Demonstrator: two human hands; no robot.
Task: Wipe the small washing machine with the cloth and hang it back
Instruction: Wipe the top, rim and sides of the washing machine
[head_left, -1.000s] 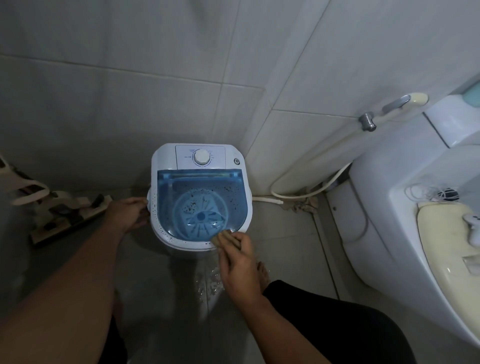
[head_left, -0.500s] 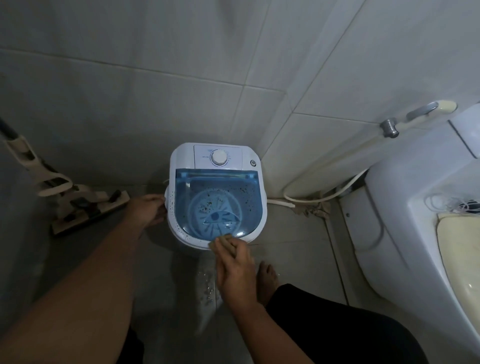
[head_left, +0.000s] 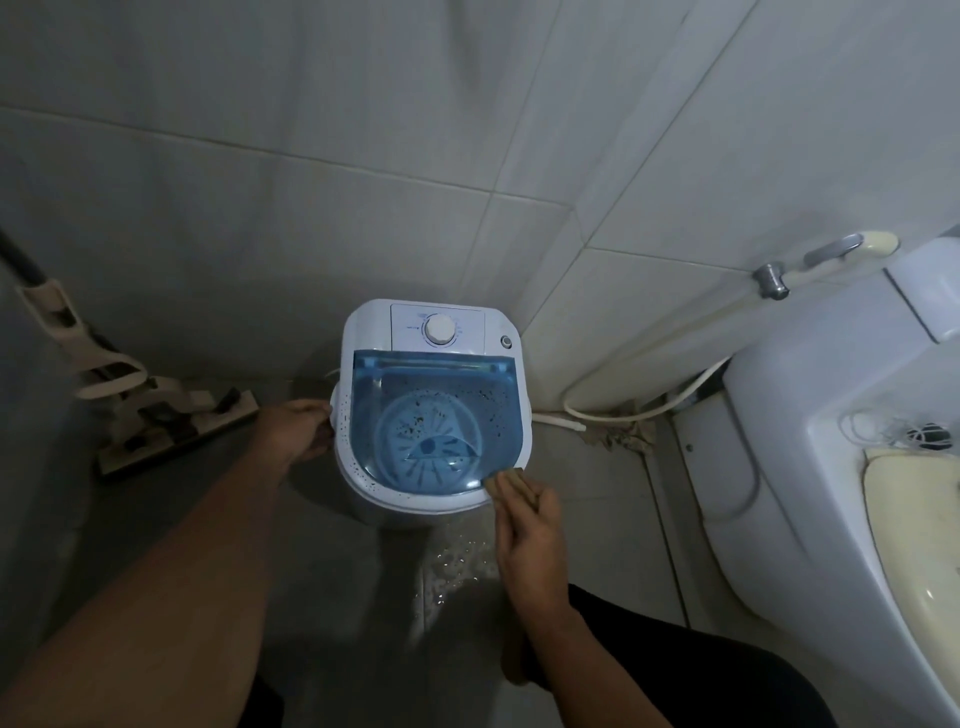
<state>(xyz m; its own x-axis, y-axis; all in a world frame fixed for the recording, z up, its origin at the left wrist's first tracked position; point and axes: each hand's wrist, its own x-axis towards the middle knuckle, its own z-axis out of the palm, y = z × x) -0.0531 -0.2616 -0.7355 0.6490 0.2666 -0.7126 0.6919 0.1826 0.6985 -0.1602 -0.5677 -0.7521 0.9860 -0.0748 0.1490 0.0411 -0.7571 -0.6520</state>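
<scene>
Wiping washing machine (head_left: 434, 332) rim (cloth (head_left: 506, 480)).

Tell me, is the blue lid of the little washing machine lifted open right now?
No, the blue lid lies flat and closed on the washing machine, with dark specks scattered across it.

the washer (head_left: 434, 410) stands in the corner, its back close to the tiled walls (head_left: 260, 208), so little room shows behind it. a mop (head_left: 156, 415) lies on the floor to its left and a hose (head_left: 649, 408) and toilet (head_left: 810, 467) crowd its right. open floor (head_left: 363, 597) lies in front of the washer.
</scene>
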